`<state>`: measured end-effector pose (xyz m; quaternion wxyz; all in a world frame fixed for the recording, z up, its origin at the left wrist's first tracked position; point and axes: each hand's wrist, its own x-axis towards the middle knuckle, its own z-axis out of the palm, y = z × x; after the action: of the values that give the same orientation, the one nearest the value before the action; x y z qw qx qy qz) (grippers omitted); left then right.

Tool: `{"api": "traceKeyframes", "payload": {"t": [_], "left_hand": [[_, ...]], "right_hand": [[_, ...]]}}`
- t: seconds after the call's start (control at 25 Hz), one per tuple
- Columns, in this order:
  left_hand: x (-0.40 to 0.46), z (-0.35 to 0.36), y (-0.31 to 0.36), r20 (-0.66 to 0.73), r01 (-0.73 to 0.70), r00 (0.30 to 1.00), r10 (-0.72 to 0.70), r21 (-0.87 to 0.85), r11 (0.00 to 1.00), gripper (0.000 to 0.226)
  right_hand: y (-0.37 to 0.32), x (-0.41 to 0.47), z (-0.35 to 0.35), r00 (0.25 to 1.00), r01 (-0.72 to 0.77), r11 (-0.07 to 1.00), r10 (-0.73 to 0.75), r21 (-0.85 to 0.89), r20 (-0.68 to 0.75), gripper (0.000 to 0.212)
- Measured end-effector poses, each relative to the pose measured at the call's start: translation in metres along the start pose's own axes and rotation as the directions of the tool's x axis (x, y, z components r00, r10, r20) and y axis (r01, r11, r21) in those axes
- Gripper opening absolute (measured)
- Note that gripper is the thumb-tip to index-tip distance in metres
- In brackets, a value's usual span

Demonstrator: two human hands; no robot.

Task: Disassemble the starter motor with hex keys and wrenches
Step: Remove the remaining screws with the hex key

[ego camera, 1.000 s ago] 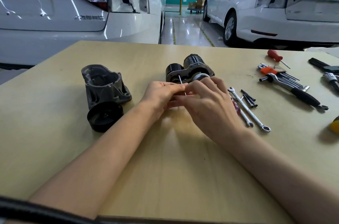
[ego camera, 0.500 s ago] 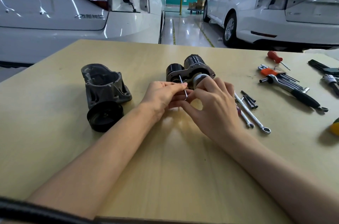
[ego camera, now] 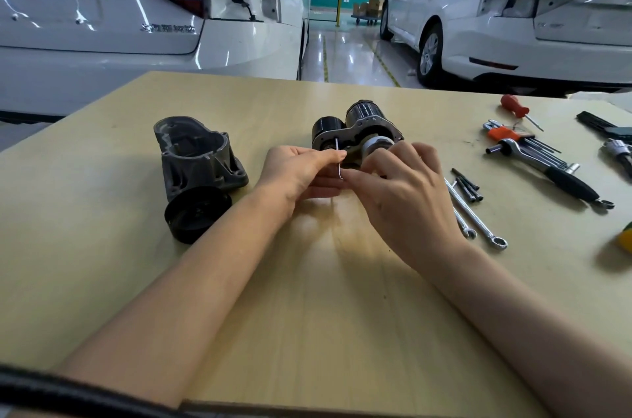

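Observation:
The black starter motor (ego camera: 362,123) lies mid-table with its open metal end facing me. A thin L-shaped hex key (ego camera: 338,157) stands in front of that end, its upper tip near the left bore. My left hand (ego camera: 301,171) pinches the key's shaft between thumb and fingers. My right hand (ego camera: 403,198) has its thumb tip at the key's lower bend, while its curled fingers reach over the silver hub (ego camera: 376,143) of the motor. The removed dark grey nose housing (ego camera: 196,152) and a black round cap (ego camera: 196,212) lie to the left.
Two combination wrenches (ego camera: 478,222) and several dark bolts (ego camera: 466,184) lie right of my right hand. Farther right are a ratchet handle (ego camera: 554,174), an orange-held hex key set (ego camera: 509,134) and a red screwdriver (ego camera: 513,106). Two white cars stand beyond the table's far edge.
Both hands have shifted slightly; the right hand has opened away from the left, and the hex key now shows more fully between them.

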<state>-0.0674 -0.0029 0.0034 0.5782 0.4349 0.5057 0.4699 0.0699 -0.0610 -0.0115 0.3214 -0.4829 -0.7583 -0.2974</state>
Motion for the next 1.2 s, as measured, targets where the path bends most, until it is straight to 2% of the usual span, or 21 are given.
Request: {"api": "traceKeyframes", "payload": {"t": [0.12, 0.24, 0.32, 0.6, 0.8, 1.0, 1.08, 1.2], "left_hand": [[0.000, -0.003, 0.001, 0.019, 0.009, 1.000, -0.008, -0.054, 0.998, 0.009], [0.000, -0.003, 0.001, 0.065, 0.018, 0.998, -0.010, -0.130, 0.991, 0.008], [0.000, -0.002, 0.000, 0.084, 0.018, 0.996, -0.004, -0.166, 0.986, 0.009], [-0.001, 0.004, -0.004, 0.089, 0.020, 0.996, -0.003, -0.185, 0.982, 0.010], [-0.003, 0.006, -0.004, 0.116, 0.022, 0.993, 0.004, -0.224, 0.974, 0.015], [-0.003, 0.005, -0.004, 0.130, 0.046, 0.991, -0.019, -0.209, 0.977, 0.014], [-0.002, 0.004, -0.004, 0.136, 0.046, 0.991, -0.019, -0.203, 0.978, 0.012], [-0.002, 0.003, -0.003, 0.156, 0.062, 0.987, -0.026, -0.229, 0.972, 0.009]], "right_hand": [[-0.001, 0.001, 0.000, 0.991, -0.130, 0.979, 0.131, 0.157, 0.003, 0.007], [0.001, 0.003, 0.002, 0.945, -0.325, 0.919, 0.323, 0.221, 0.047, 0.022], [0.003, 0.003, 0.003, 0.918, -0.394, 0.875, 0.385, 0.281, 0.092, 0.023], [-0.004, 0.004, 0.002, 0.939, -0.334, 0.870, 0.340, 0.361, 0.050, 0.009], [-0.006, 0.003, 0.001, 0.987, -0.155, 0.952, 0.160, 0.263, 0.004, 0.019], [-0.005, 0.003, -0.002, 0.996, -0.089, 0.977, 0.086, 0.192, 0.023, 0.022], [-0.007, 0.004, -0.002, 0.994, -0.106, 0.974, 0.100, 0.200, 0.042, 0.021], [-0.008, 0.006, -0.003, 0.959, -0.284, 0.927, 0.270, 0.245, 0.090, 0.019]]}}
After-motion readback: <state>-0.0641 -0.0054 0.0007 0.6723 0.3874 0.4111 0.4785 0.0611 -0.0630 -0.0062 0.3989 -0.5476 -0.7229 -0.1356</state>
